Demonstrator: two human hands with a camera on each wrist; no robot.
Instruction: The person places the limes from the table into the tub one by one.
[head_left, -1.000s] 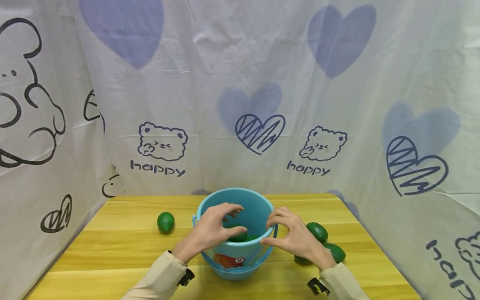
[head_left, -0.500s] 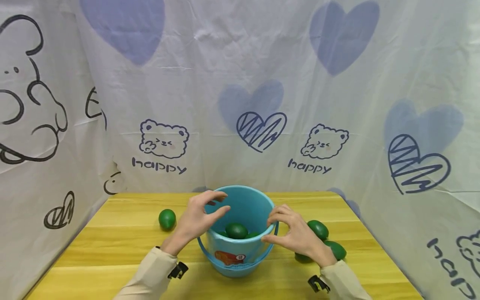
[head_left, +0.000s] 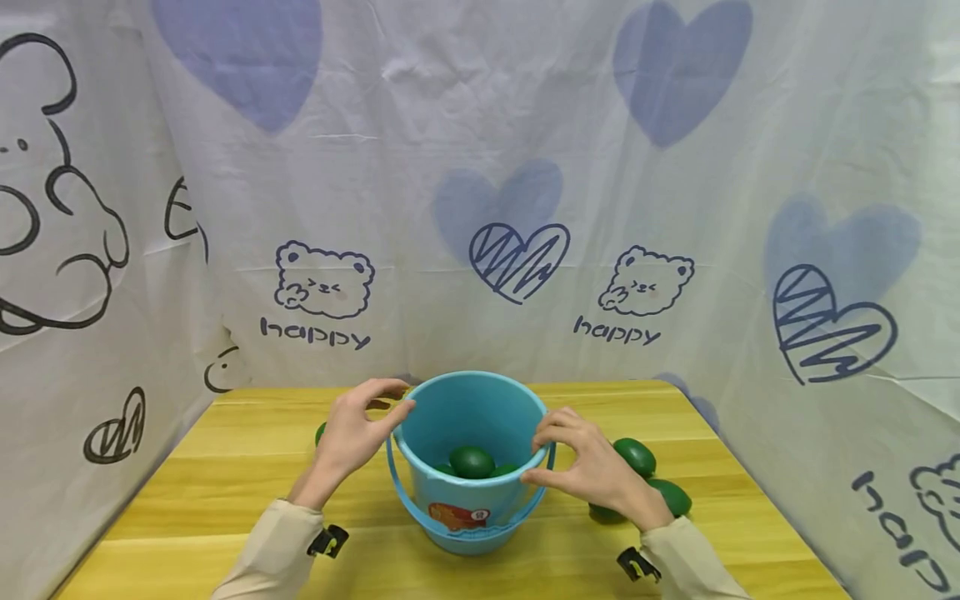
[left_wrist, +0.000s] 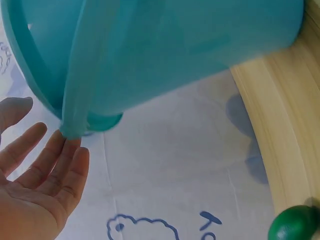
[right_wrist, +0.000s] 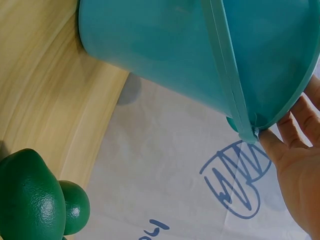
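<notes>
A light blue bucket (head_left: pixel 480 408) with a bail handle (head_left: pixel 400 487) stands on the table, several dark green fruits like avocados (head_left: pixel 471 462) inside it. At its left rim is my left hand (head_left: pixel 351 433), fingers extended; in the left wrist view its fingertips reach the handle's hinge (left_wrist: pixel 72 132). My right hand (head_left: pixel 588 467) rests its fingertips and thumb on the right rim, fingers slightly bent; part of it shows in the right wrist view beside the rim (right_wrist: pixel 280 117). Neither hand holds a fruit.
One green fruit (left_wrist: pixel 294 225) lies left of the bucket, mostly behind my left hand in the head view. Several more lie to the right, among them an upper fruit (head_left: pixel 634 457) and a lower one (head_left: pixel 672 497). A printed white curtain (head_left: pixel 480 125) surrounds the wooden table (head_left: pixel 247 492).
My left hand has moved out of the bucket and leftward to its left rim, uncovering the fruits inside and covering most of the left fruit. The right hand stays at the right rim.
</notes>
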